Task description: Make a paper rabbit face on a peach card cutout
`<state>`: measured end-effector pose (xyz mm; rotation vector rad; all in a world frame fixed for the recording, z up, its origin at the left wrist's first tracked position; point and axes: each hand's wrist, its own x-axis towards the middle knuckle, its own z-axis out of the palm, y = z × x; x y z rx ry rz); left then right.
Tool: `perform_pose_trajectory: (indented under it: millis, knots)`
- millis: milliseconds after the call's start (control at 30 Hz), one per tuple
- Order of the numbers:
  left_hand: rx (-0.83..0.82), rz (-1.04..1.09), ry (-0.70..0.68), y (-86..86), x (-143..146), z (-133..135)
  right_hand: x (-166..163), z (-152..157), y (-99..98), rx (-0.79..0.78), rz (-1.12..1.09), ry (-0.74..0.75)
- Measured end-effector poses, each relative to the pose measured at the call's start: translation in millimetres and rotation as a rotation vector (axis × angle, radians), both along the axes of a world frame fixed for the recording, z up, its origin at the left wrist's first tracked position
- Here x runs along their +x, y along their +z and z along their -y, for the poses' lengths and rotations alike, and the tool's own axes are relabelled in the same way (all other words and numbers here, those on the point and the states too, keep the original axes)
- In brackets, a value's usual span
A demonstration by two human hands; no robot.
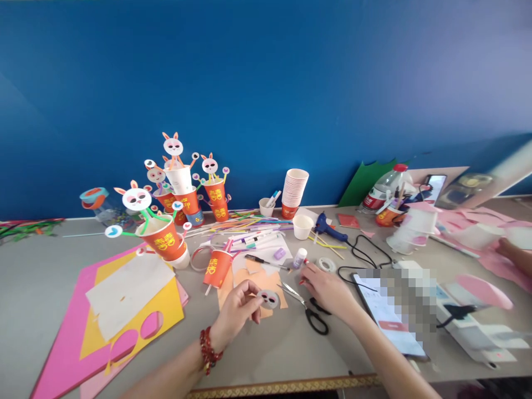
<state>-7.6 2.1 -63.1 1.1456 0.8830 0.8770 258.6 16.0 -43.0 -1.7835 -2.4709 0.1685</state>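
Note:
Between the thumb and fingers of my left hand is a small round paper face with dark eyes and pink shading. My right hand rests palm down on the table, fingers loosely bent and somewhat apart, near a white glue bottle. No object shows in its grasp; part of the fingers is hidden. Scissors lie between the hands, blades parted, one handle loop partly under my right wrist. Peach paper pieces lie beyond my left hand, beside a tipped red cup with straws.
Rabbit-faced cups stand at back left, above pink and yellow sheets. Stacked paper cups, a blue glue gun and its cable are behind. Right are a tablet, a power strip and another person's hand.

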Motion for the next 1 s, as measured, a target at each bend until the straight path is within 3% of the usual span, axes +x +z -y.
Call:
perform_pose_trajectory:
  millis: [400, 533, 733, 833, 1000]
  knots:
    - [0.003, 0.000, 0.005, -6.8, -2.4, -1.6, 7.5, 2.5, 6.4, -0.023, -0.090, -0.003]
    - [-0.010, -0.023, 0.001, -2.8, -1.9, -1.9, -7.6, 10.9, 24.7, 0.008, -0.140, 0.006]
    - [0.009, -0.023, 0.019, 1.1, -1.7, -1.0, -48.8, 0.8, 54.9, -0.077, -0.486, 0.160]
    - [0.014, -0.038, 0.034, -1.9, -2.2, -0.4, -63.6, -9.7, 52.2, -0.124, -0.658, 0.165]
    - [-0.014, 0.000, 0.014, -10.3, -1.5, 0.4, -73.4, -16.2, 31.4, -0.187, -0.855, 0.152]
